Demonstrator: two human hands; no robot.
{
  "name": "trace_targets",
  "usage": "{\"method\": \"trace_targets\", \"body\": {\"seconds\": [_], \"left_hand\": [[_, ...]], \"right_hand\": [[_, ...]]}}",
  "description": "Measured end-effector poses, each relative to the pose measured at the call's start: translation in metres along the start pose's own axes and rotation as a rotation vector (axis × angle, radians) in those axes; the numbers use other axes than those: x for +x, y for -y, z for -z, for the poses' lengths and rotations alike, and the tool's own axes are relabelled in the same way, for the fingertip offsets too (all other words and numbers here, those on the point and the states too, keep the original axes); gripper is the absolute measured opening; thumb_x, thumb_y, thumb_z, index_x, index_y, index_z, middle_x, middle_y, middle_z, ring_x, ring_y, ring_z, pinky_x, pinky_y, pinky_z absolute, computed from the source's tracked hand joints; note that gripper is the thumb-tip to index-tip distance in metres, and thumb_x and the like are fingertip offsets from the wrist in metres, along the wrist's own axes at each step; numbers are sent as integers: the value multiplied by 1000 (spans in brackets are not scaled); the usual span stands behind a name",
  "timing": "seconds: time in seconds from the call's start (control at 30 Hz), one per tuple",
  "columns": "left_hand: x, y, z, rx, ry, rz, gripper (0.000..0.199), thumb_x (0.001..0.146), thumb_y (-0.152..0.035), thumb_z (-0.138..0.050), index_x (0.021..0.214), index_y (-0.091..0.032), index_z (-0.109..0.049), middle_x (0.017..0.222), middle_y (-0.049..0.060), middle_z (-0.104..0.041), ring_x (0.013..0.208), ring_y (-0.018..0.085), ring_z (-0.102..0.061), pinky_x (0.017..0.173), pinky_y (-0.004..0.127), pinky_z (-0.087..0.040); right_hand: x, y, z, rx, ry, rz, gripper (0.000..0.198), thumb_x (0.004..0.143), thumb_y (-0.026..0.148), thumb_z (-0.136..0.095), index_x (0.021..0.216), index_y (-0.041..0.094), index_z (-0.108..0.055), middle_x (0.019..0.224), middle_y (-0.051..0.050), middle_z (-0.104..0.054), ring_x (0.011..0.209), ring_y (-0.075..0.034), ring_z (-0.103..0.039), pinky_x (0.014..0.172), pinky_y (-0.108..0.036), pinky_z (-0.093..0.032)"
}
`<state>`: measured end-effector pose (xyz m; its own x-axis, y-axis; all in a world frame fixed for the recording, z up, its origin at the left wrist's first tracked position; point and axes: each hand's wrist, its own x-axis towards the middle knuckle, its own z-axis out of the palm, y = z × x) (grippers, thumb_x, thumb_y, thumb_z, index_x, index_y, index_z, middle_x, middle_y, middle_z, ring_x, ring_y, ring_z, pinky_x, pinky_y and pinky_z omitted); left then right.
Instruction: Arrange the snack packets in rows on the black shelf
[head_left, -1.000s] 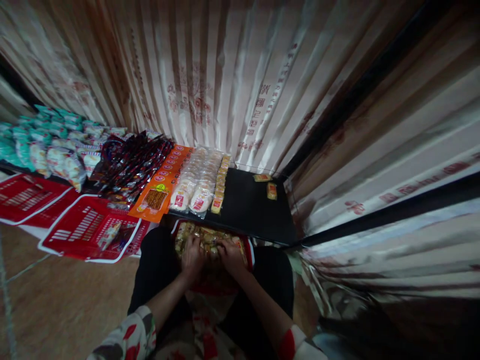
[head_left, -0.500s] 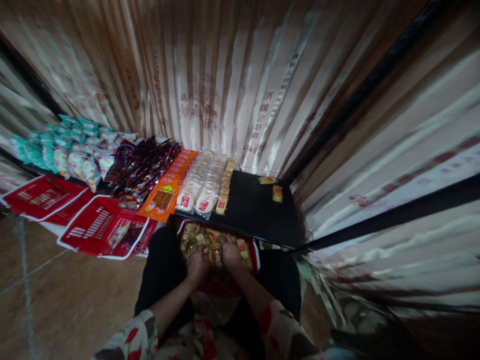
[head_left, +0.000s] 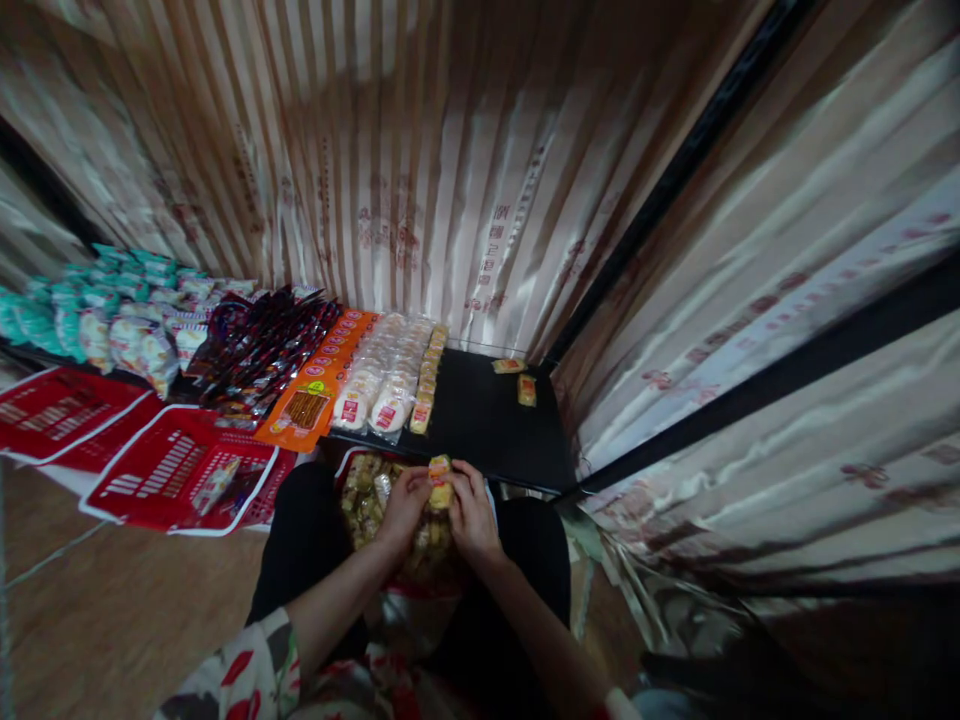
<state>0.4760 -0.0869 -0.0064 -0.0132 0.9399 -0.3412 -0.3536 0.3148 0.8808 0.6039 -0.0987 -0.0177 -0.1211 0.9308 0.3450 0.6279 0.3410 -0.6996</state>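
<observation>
Small yellow wrapped snack packets [head_left: 440, 482] are pinched between my two hands, above a red basket [head_left: 340, 468]. My left hand [head_left: 405, 508] closes on their left side, and my right hand [head_left: 472, 512] grips them from the right. How many packets are in my fingers I cannot tell. More of the yellow packets [head_left: 366, 500] fill the basket between my knees. Beyond it, a row of the same packets [head_left: 424, 385] stands on the black shelf [head_left: 484, 425], beside rows of round white wrapped crackers [head_left: 371, 395]. Two loose packets [head_left: 517, 378] lie near the shelf's right end.
An orange snack bag [head_left: 304, 400], a heap of dark red packets [head_left: 262, 350] and teal-and-white bags [head_left: 112, 300] cover the shelf's left part. Red bags [head_left: 172, 465] with white edging hang at its front. A pleated curtain [head_left: 420, 170] and black poles [head_left: 675, 190] border it.
Both hands have come up out of the basket and together, now with yellow packets between them. The view has turned slightly, so the shelf appears farther left.
</observation>
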Motion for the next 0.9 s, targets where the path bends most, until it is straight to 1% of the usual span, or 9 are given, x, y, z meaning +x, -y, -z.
{"method": "trace_targets", "body": {"seconds": [0.13, 0.27, 0.37, 0.47, 0.57, 0.63, 0.73, 0.8, 0.9], "left_hand": [[8, -13, -15, 61, -31, -18, 27, 69, -27, -63, 92, -15, -56, 75, 2, -63, 66, 12, -61, 56, 21, -48], [24, -16, -33, 191, -38, -124, 19, 72, -22, -59, 90, -15, -55, 74, 0, -61, 62, 10, -59, 57, 21, -48], [41, -18, -47, 302, -81, -224, 14, 75, -17, -55, 88, -15, -55, 79, 2, -62, 66, 11, -59, 63, 22, -48], [63, -25, -63, 434, -87, -280, 11, 77, -15, -52, 88, -16, -55, 82, 3, -64, 71, 12, -60, 69, 24, -49], [91, -33, -85, 589, -94, -315, 15, 79, -14, -48, 90, -16, -57, 90, 6, -65, 84, 16, -62, 80, 30, -48], [111, -34, -102, 682, -165, -345, 21, 79, -12, -47, 96, -14, -59, 108, 12, -63, 105, 21, -57, 93, 36, -43], [142, -29, -125, 731, -273, -371, 30, 79, -14, -48, 108, -12, -58, 135, 18, -45, 126, 28, -41, 103, 43, -34], [165, -24, -137, 717, -297, -343, 32, 81, -17, -47, 111, -13, -57, 137, 18, -43, 127, 28, -41, 104, 45, -32], [205, -21, -149, 619, -267, -319, 33, 83, -19, -43, 112, -14, -57, 130, 16, -52, 123, 25, -46, 105, 43, -32]], "right_hand": [[16, 0, 19, 249, 39, -64, 46, 75, 10, -38, 117, 22, -56, 127, -8, -51, 113, -19, -52, 100, -38, -42], [36, -7, 28, 591, -46, -433, 45, 79, 30, -48, 124, 21, -47, 121, -11, -57, 89, -17, -64, 80, -35, -53], [54, -18, 32, 694, -83, -587, 50, 70, 40, -63, 114, 17, -54, 102, -11, -66, 77, -19, -66, 70, -33, -55], [78, -34, 38, 729, -50, -578, 40, 64, 37, -70, 97, 15, -64, 84, -8, -70, 72, -19, -66, 68, -32, -54], [112, -56, 44, 727, -33, -533, 37, 59, 33, -72, 90, 15, -66, 82, -7, -71, 74, -18, -66, 72, -31, -52], [138, -74, 45, 688, -59, -522, 37, 58, 33, -71, 90, 14, -66, 83, -7, -71, 75, -18, -66, 72, -31, -51], [176, -103, 38, 590, -160, -504, 35, 61, 34, -67, 91, 15, -65, 85, -6, -71, 76, -18, -65, 74, -33, -51], [200, -120, 30, 521, -218, -479, 30, 63, 32, -65, 89, 17, -65, 83, -5, -70, 77, -18, -65, 73, -33, -51], [234, -142, 15, 428, -248, -437, 26, 65, 31, -61, 87, 18, -64, 78, -2, -69, 71, -16, -64, 68, -30, -51]]}}
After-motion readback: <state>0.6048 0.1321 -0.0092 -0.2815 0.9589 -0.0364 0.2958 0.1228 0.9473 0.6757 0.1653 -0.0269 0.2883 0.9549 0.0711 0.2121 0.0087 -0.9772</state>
